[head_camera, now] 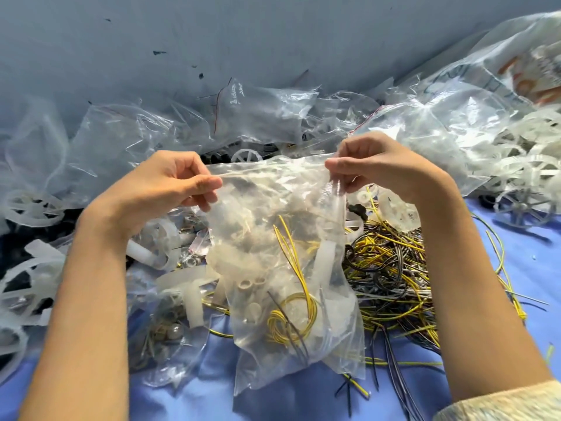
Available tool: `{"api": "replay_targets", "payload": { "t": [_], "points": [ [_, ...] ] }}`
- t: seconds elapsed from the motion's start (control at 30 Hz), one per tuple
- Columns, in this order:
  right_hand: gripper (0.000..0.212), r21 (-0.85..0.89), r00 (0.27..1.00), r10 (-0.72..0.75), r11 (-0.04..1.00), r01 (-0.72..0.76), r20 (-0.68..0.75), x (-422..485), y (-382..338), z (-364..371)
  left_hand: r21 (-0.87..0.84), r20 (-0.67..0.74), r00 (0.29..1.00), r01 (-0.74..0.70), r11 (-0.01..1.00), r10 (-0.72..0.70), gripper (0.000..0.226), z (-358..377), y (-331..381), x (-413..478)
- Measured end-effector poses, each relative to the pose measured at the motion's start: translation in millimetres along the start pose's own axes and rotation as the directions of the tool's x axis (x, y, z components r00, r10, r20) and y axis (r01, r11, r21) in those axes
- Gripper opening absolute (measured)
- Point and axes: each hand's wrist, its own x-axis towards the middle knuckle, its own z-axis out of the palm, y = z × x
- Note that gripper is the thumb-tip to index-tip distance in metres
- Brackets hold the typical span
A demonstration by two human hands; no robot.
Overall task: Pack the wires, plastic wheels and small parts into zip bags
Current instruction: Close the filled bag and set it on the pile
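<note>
Clear bag is hanging; left fingers are pinching its mouth at nine o'clock, right fingers at three; sealing is needing even pressing.

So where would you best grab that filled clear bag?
Probably by the flat, empty top edge of the zip bag, near its two corners, coming from above, as the left hand and right hand pinch it; the wires and parts sag to the bottom.
</note>
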Motion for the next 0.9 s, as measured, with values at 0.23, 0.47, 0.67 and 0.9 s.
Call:
{"api": "replay_targets", "payload": {
  "t": [0.23,0.47,0.67,0.9],
  "points": [
    [0.026,0.022,0.999,0.01,1.0,-0.011,0.042,-8,5,-9,0.077,0.016,0.999,-0.031,0.997,0.03,0.019,2,6,-1],
    [0.023,0.059,0.998,-0.02,0.998,0.017,0.059,-8,6,-12,0.16,-0.062,0.997,-0.034,0.987,0.044,0.015,9,4,2],
    [0.012,0.024,0.997,-0.067,0.998,0.066,0.03,-6,7,-9,0.213,-0.069,0.994,-0.07,0.975,0.086,0.016,7,5,0],
    [0.012,-0.042,0.993,-0.107,0.993,0.109,0.042,-1,1,-1,0.176,0.036,0.999,0.007,0.984,-0.013,0.025,3,8,-2]
  ]
}}
